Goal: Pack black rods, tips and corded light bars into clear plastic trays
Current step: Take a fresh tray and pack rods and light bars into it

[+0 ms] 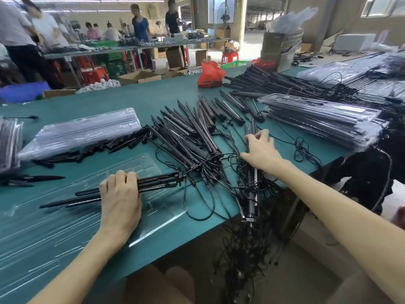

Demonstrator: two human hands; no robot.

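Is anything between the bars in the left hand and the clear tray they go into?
Nothing visible. The left hand holds the bars right over the bare tray. Their cords, though, trail into the tangle where the right hand grips another bar, and could tug.

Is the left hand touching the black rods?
Touching. The head view shows the left hand gripping the rods, with no gap.
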